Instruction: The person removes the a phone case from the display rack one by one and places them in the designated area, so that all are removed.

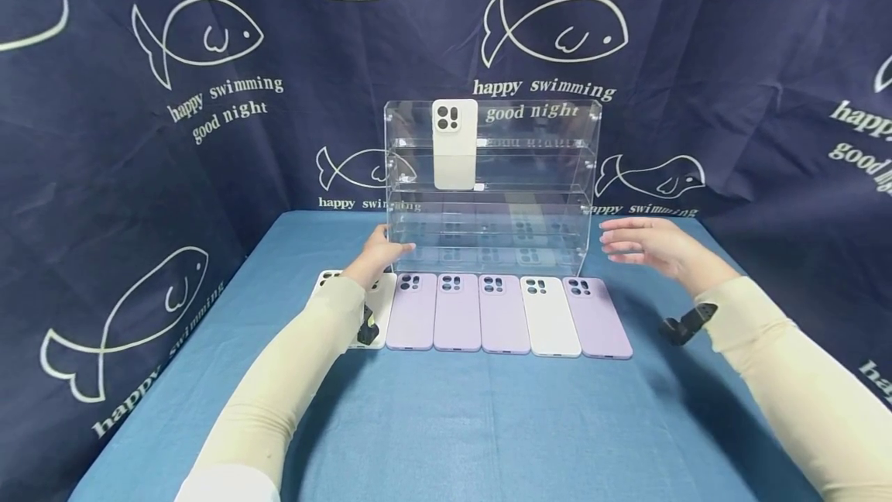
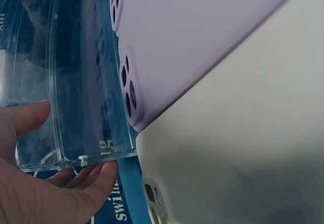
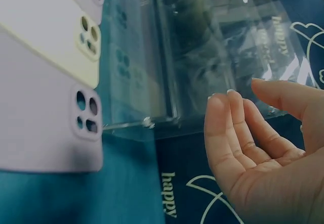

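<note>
Six phone cases (image 1: pixel 481 314) fronting clear rack (image 1: pixel 492 184), left hand (image 1: pixel 376 256) seemingly touching it

Head view down from above; wrist views close beside the clear rack (image 1: pixel 491 177).
</note>
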`<act>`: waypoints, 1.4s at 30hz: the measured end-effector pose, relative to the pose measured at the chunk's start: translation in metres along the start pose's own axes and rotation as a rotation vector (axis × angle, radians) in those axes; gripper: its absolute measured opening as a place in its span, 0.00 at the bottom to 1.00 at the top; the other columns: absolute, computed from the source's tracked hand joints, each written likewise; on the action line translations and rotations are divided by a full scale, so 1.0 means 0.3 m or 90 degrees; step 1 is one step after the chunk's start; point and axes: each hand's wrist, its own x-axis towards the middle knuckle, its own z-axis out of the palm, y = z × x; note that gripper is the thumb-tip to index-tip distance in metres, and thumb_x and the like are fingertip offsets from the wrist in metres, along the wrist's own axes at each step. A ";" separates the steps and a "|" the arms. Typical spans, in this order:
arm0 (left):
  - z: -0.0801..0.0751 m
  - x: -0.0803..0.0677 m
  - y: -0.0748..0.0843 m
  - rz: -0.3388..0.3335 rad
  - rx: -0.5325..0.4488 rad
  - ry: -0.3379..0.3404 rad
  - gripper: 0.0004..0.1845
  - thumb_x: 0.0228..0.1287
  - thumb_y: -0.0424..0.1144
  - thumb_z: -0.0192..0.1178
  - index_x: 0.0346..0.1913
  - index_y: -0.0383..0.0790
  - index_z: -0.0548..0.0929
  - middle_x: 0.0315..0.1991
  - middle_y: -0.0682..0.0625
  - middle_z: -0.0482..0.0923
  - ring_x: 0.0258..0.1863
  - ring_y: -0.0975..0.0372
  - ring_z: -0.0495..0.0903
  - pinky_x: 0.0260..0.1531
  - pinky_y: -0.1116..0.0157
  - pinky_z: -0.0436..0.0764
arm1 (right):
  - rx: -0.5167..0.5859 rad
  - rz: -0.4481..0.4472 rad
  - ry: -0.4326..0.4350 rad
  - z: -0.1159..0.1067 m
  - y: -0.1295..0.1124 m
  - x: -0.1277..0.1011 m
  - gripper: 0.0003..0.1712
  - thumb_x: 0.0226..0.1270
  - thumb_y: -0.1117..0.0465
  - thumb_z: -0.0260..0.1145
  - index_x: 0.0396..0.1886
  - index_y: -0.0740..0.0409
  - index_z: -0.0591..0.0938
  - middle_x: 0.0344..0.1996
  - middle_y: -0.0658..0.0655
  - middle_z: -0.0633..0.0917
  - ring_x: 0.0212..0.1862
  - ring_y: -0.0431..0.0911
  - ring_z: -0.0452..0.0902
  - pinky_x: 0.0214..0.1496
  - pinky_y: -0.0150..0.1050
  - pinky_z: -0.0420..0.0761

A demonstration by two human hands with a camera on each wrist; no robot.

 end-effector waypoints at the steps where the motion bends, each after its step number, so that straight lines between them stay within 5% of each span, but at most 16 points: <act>1: 0.000 -0.001 0.000 0.000 0.001 -0.001 0.47 0.63 0.44 0.65 0.77 0.45 0.48 0.77 0.41 0.49 0.75 0.46 0.53 0.74 0.46 0.57 | 0.003 -0.003 -0.002 0.004 -0.009 0.001 0.18 0.72 0.68 0.57 0.34 0.40 0.85 0.32 0.43 0.88 0.39 0.38 0.85 0.45 0.33 0.86; 21: -0.003 -0.004 0.000 -0.015 0.003 -0.015 0.47 0.65 0.46 0.63 0.77 0.48 0.45 0.77 0.41 0.48 0.75 0.45 0.52 0.73 0.44 0.57 | 0.000 -0.041 0.051 0.104 -0.208 0.063 0.06 0.69 0.62 0.64 0.42 0.48 0.81 0.34 0.45 0.88 0.39 0.40 0.85 0.45 0.34 0.87; 28: -0.005 -0.013 -0.003 -0.009 0.000 -0.013 0.46 0.65 0.46 0.62 0.77 0.48 0.45 0.77 0.40 0.49 0.75 0.45 0.52 0.73 0.43 0.56 | -0.011 -0.047 0.068 0.150 -0.268 0.095 0.15 0.69 0.61 0.63 0.54 0.55 0.75 0.33 0.44 0.87 0.38 0.38 0.85 0.45 0.33 0.86; 33: -0.004 -0.014 -0.007 -0.012 -0.003 -0.020 0.46 0.66 0.47 0.62 0.77 0.48 0.44 0.77 0.41 0.48 0.75 0.45 0.52 0.73 0.44 0.56 | -0.027 -0.052 0.082 0.186 -0.306 0.112 0.30 0.68 0.61 0.64 0.67 0.62 0.67 0.35 0.43 0.87 0.40 0.37 0.84 0.46 0.31 0.86; 42: 0.003 -0.008 -0.005 -0.012 -0.008 -0.023 0.46 0.66 0.46 0.62 0.77 0.48 0.44 0.77 0.42 0.48 0.75 0.46 0.52 0.73 0.44 0.57 | -0.007 -0.064 0.068 0.234 -0.349 0.135 0.33 0.69 0.61 0.64 0.70 0.65 0.65 0.35 0.45 0.87 0.41 0.39 0.84 0.46 0.31 0.85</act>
